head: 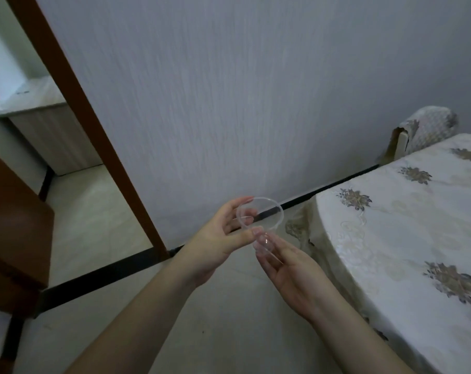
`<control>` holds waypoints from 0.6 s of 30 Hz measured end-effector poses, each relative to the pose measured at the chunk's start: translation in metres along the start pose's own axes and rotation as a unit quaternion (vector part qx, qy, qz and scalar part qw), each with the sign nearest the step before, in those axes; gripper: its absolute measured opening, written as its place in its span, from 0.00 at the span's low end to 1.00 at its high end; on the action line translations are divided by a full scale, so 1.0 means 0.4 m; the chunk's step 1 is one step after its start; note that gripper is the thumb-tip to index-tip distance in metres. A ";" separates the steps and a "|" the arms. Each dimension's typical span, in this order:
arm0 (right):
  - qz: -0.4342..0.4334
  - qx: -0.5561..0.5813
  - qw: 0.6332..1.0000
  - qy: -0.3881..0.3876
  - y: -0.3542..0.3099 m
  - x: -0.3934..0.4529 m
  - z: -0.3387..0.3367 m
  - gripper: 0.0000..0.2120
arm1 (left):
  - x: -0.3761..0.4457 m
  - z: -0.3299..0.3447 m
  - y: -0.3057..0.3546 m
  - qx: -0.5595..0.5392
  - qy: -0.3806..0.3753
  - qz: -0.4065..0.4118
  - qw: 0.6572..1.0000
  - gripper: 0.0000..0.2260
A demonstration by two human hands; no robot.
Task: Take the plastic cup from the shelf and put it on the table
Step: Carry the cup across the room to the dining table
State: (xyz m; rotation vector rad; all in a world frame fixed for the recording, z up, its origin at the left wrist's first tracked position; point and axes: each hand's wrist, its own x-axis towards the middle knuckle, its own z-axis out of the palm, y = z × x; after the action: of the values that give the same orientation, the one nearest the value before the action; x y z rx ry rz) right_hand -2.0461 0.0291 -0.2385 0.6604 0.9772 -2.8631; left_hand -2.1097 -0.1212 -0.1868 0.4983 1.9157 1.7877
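A clear plastic cup (266, 215) hangs in the air at the centre of the head view, its round rim tilted toward me. My left hand (223, 236) grips it from the left, thumb and fingers on the rim and wall. My right hand (288, 271) lies palm up just beneath, its fingertips touching the cup's base. The table (407, 228) stands to the right, draped in a cream cloth with embroidered flowers; its near edge is a short way right of the cup. No shelf can be made out for certain.
A grey wall with a black skirting strip (323, 188) faces me. A brown door frame (94, 122) slants at left, with brown furniture (15, 228) at the left edge and a cabinet (53, 136) in the room beyond. A covered chair (423, 130) stands behind the table.
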 end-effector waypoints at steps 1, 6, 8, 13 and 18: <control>-0.002 -0.006 1.000 -0.007 -0.023 0.033 0.006 0.14 | 0.035 -0.004 0.008 0.000 0.001 0.006 1.000 0.27; -0.012 0.004 0.999 -0.030 -0.102 0.175 0.045 0.14 | 0.185 -0.056 0.042 0.021 0.010 0.027 0.999 0.29; -0.016 0.004 0.999 -0.030 -0.117 0.229 0.060 0.14 | 0.241 -0.084 0.043 0.024 0.001 0.034 0.999 0.29; -0.043 0.003 0.999 -0.008 -0.135 0.378 0.106 0.14 | 0.378 -0.170 0.024 0.016 -0.028 0.056 0.998 0.27; -0.075 -0.002 0.997 -0.012 -0.135 0.512 0.176 0.14 | 0.505 -0.282 0.029 -0.011 -0.055 0.075 0.996 0.28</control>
State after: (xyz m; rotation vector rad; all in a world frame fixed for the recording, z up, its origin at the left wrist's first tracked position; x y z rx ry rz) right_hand -2.2682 0.0496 -0.2409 0.5736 1.0720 -2.9888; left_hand -2.3405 -0.1001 -0.1892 0.7338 1.8235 1.8303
